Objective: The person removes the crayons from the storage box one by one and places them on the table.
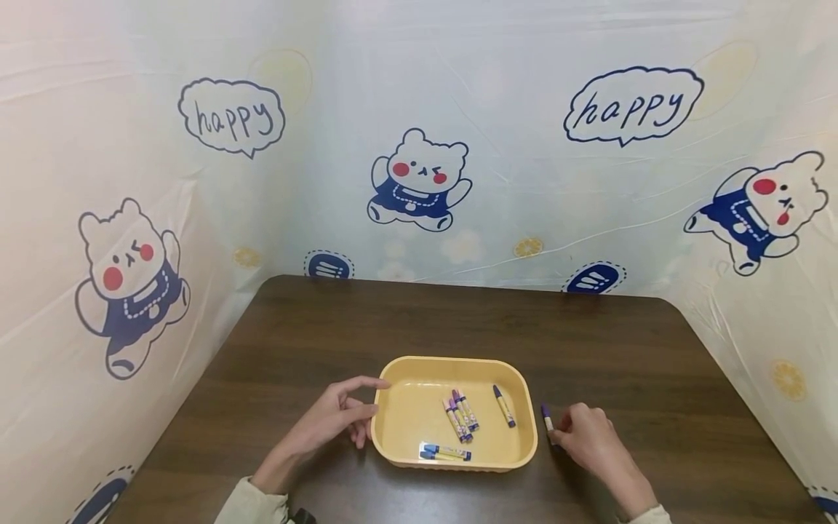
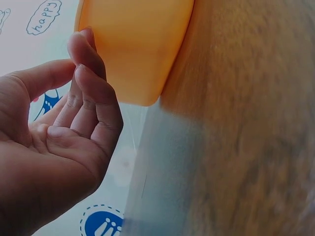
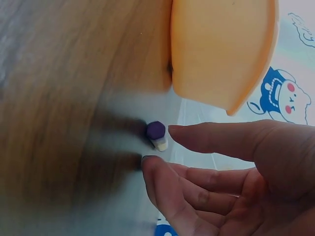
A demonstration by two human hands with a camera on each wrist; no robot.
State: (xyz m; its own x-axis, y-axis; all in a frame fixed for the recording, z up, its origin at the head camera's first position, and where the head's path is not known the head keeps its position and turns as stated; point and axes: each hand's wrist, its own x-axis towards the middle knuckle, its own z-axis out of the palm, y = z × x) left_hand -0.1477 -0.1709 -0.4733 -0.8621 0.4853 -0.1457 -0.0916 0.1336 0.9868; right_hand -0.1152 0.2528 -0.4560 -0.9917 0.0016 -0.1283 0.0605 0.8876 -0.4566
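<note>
A yellow plastic tray stands at the front middle of the table with several paper-wrapped crayons inside. Pink and purple crayons lie bunched at its middle, blue ones along the near side, and a dark one toward the right. My left hand is at the tray's left rim, its extended index fingertip over the edge and thumb beside the wall. Right of the tray, a purple-tipped crayon lies on the table. My right hand reaches around it, thumb and index finger on either side with a gap showing.
The dark wooden table extends behind the tray to a pale curtain printed with cartoon bears. The same printed curtain closes off the left and right sides.
</note>
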